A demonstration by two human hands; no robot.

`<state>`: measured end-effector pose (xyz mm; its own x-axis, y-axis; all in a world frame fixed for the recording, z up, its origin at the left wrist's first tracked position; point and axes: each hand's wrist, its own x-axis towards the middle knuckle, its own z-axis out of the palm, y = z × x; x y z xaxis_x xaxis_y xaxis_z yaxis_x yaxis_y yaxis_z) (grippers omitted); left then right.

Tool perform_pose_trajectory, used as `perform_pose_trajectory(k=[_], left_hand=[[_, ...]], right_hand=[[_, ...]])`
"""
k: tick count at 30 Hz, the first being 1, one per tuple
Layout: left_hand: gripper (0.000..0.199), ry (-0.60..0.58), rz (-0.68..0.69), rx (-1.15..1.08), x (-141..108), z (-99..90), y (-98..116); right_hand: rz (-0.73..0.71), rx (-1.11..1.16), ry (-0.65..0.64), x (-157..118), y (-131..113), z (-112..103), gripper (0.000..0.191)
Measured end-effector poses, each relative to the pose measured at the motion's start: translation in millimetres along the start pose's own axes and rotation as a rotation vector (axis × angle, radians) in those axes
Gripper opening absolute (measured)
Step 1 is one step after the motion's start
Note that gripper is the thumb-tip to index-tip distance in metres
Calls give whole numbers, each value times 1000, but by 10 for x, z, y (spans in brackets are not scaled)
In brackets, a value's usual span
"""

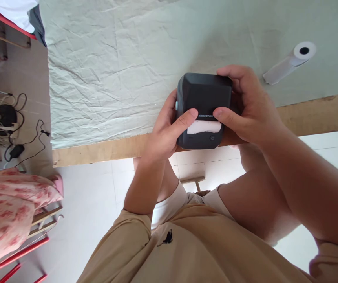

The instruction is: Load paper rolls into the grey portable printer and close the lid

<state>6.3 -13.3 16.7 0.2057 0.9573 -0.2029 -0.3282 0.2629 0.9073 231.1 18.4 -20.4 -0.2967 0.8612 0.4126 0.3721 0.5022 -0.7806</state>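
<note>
A dark label printer (205, 92) marked NIIMBOT is held between both hands at the table's front edge. White paper (204, 127) shows at its slot, above a small round button. My left hand (169, 125) grips the printer's left side, its thumb on the front beside the lettering. On the other side my right hand (247, 106) is closed round it, thumb by the lettering and a finger over the top corner. The fingers behind the printer are hidden. To the right a white paper roll (289, 63) with a dark core lies on the cloth, touched by neither hand.
A pale green wrinkled cloth (112, 70) covers the table, whose wooden edge (98, 149) runs across in front of me. Tangled cables and black adapters (17, 151) lie at the left. Below them is a pink floral cloth (6, 204) over a wooden frame.
</note>
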Motion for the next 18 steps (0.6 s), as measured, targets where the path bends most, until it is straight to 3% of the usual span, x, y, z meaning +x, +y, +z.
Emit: perform_pose_trajectory(k=[8, 13, 15, 18], left_hand=[[57, 72, 87, -44, 96, -34, -106], [54, -8, 139, -42, 188, -175, -195], [51, -16, 136, -34, 222, -213, -217], [66, -3, 142, -6, 240, -215, -223]], right_hand=[[-53, 53, -14, -9, -22, -24, 61], [-82, -4, -101, -27, -60, -191, 77], [-101, -63, -72, -34, -64, -242, 82], [-113, -137, 17, -40, -83, -255, 81]])
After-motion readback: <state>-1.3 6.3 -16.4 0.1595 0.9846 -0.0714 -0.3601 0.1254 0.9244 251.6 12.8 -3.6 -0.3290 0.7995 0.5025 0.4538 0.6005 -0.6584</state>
